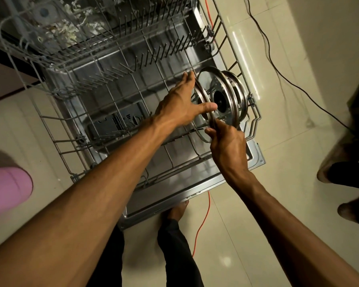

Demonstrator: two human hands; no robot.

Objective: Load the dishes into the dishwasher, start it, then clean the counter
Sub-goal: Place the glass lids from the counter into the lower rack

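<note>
- Your two bare forearms are reaching down and forward from the bottom edge, over the open stainless-steel dishwasher door (195, 191).
- Your right hand (226, 143) is pinching the lower rim of the near round glass lid with a metal band (202, 119) between thumb and curled fingers.
- Your left hand (182, 100) is lying spread against that same lid: fingers straight along its upper edge, thumb pressing flat across its face, nothing gripped.
- That near lid is standing on edge among the tines at the right end of the pulled-out grey wire lower rack (116, 121).
- Two more metal-rimmed glass lids (230, 94) are standing upright just behind it, one showing a black knob, close to the rack's right wall.
- Your bare feet and dark trousers are showing below the door, beside a thin orange cable (203, 220) running across the pale tiled floor (278, 172).
- Up top, the grey wire upper rack (75, 34) is sitting extended.
- A black cable (278, 65) is trailing off to the right.
</note>
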